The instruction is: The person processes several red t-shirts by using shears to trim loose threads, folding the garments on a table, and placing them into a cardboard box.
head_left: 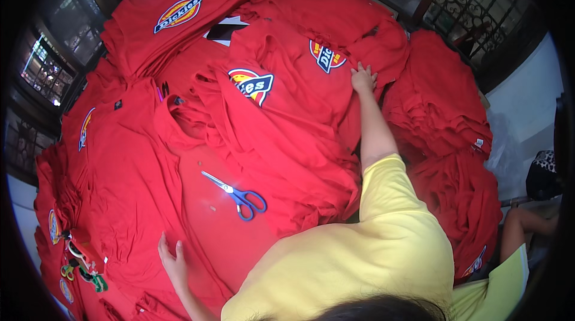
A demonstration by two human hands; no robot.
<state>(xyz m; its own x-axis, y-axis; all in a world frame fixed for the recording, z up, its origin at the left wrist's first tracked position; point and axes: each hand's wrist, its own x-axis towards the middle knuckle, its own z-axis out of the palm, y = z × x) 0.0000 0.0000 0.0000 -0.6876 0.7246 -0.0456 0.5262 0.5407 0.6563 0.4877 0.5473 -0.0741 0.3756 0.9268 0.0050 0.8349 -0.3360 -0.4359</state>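
Note:
My right hand [364, 79] reaches far out to the right. Its spread fingers rest on a red shirt [299, 123] with a colourful chest print, in a loose, rumpled heap of shirts. Low on the left, my left hand [173, 261] is open with nothing in it, beside another red shirt [129, 171] spread out lengthwise. Between the two hands, scissors [236, 194] with blue handles lie on the red surface [221, 243], blades partly apart.
Folded red shirts [179, 15] stand stacked at the back left, and another stack [440, 99] rises on the right. Small tools, including green snips [93, 279], lie at the left edge. Another person's bent arm [521, 228] shows at the lower right.

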